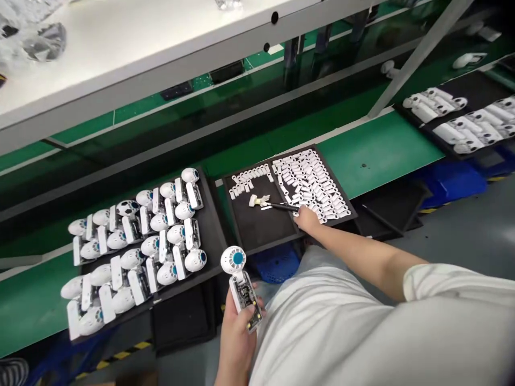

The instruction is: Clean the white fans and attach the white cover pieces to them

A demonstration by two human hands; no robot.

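Observation:
My left hand point(238, 327) is closed around a white device point(243, 295) with a round head, a blue disc on it, and a body whose circuit board shows. The device is upright in front of the tray on the left. Over the middle tray point(261, 228), my right hand point(308, 219) grips the end of a black pen-shaped tool point(284, 206). Its far end lies by a crumpled, pale yellowish-white piece point(258, 200); whether the two are joined I cannot tell. Around the right hand lie many small white parts point(309, 182), mostly in the tray's right half.
At the left, a black tray point(215, 236) holds rows of similar white devices point(131, 257), one with a football pattern. Another tray of white devices point(475, 120) stands far right on the green bench point(386, 150). A white shelf point(161, 37) crosses above. Blue bins point(454, 185) sit below.

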